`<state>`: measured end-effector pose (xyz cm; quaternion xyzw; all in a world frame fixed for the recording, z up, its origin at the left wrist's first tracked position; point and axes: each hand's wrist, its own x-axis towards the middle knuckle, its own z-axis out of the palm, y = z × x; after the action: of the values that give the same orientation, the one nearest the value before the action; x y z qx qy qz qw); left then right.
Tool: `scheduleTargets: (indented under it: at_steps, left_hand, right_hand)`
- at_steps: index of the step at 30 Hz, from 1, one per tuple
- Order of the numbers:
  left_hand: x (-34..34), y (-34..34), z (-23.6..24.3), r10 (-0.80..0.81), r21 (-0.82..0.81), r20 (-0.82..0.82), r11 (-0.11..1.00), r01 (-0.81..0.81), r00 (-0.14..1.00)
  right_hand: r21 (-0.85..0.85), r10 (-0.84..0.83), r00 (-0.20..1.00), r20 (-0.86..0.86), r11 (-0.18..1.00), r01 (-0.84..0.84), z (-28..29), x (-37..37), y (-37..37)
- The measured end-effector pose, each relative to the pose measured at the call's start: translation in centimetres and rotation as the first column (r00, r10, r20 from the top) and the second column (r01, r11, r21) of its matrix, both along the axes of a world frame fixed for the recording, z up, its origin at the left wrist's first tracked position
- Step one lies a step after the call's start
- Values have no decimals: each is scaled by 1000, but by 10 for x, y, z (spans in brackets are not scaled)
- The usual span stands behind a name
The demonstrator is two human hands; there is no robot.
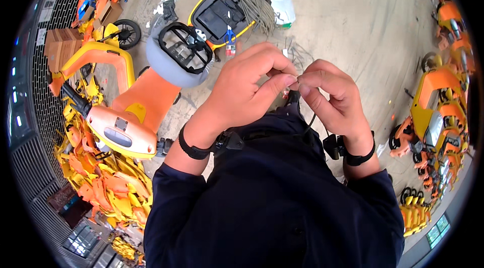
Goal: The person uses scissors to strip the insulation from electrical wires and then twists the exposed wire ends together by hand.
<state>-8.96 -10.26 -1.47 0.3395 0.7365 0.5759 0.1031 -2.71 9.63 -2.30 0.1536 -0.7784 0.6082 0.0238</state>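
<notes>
My left hand (250, 82) and my right hand (334, 95) are raised in front of my body, fingertips almost meeting. Each pinches thumb against forefinger. Whatever is between the fingertips is too small to make out. Beneath the right hand a thin dark cord (310, 123) hangs in a curve; its upper end is hidden by the fingers. To the left of my hands stands an orange and yellow scooter (151, 97). Its grey seat (169, 69) carries a black frame-like part (185, 48).
Beyond the seat, a coil of grey-green cable (252, 3) lies over a black and yellow scooter body (217, 16), with blue-handled scissors (230, 35) on it. Orange and yellow panels (108, 182) are heaped at left. More scooters (438, 102) line the right. Cardboard boxes (61, 46) stand far left.
</notes>
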Motion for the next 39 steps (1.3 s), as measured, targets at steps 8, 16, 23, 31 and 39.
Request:
scheduleTargets:
  at_steps: [8, 16, 23, 31, 39]
  left_hand:
    - [16, 19, 22, 258, 97, -311, 966, -239, 915]
    - [23, 44, 19, 252, 34, -603, 956, -291, 757]
    - [21, 65, 24, 224, -29, -680, 943, -331, 698]
    - [26, 79, 23, 245, 3, -696, 941, -338, 675]
    - [29, 76, 33, 168, -83, -617, 958, -276, 769]
  right_hand:
    - [-30, -46, 999, -24, 999, 45, 25, -2, 13]
    - [179, -52, 932, -358, 976, 123, 29, -6, 28]
    - [286, -5, 897, -441, 947, 145, 29, -9, 46]
    - [275, 30, 921, -389, 958, 85, 39, -4, 60]
    - [172, 55, 974, -220, 985, -17, 46, 2, 70]
